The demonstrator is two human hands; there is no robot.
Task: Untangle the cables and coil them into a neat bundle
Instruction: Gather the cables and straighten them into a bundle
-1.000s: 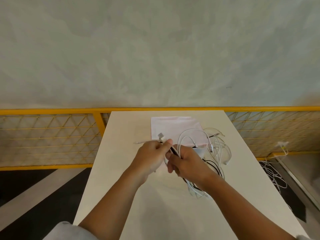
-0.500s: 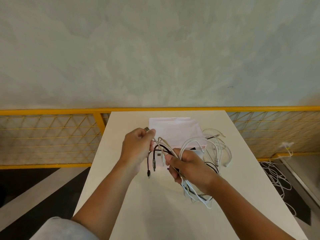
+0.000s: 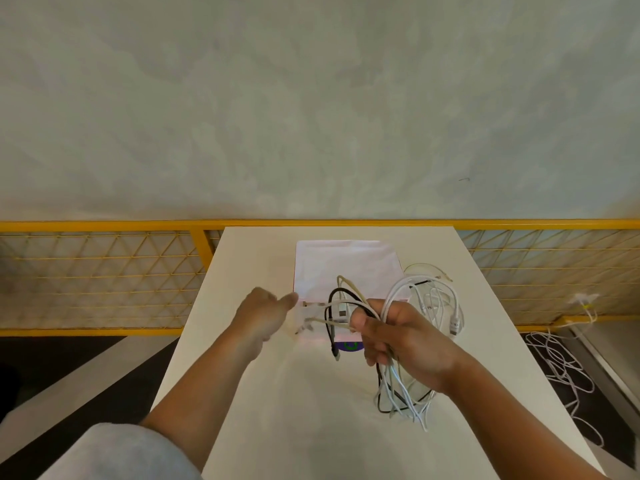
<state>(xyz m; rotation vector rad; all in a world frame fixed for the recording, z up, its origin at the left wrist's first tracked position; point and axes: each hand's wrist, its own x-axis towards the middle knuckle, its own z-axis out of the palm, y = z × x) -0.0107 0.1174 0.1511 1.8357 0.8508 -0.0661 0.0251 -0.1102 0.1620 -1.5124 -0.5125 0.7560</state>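
The cables [image 3: 394, 386] are being gripped in the curled fingers [image 3: 372, 355] of the right hand [image 3: 408, 344], the thumb being pressed over the strands at the top of the fist. Just left of that thumb, a beige cable [image 3: 332, 323] is being led out toward the left hand [image 3: 263, 317]. This hand's fingers are being shown curled and blurred, so whether the free end is being pinched cannot be told. The step in hand is judged to be the drawing of one strand out of the tangle. It is probably being done best if the bundle is being held firmly while the single strand is being pulled slowly and straight leftward, so that the black cable [image 3: 330, 303] looping just beyond the fingers is not being dragged into a knot. White loops are being left hanging below the fist and fanning out on its far right side, above the table [image 3: 249, 271]. A pale pouch [image 3: 346, 265] is lying farther off.
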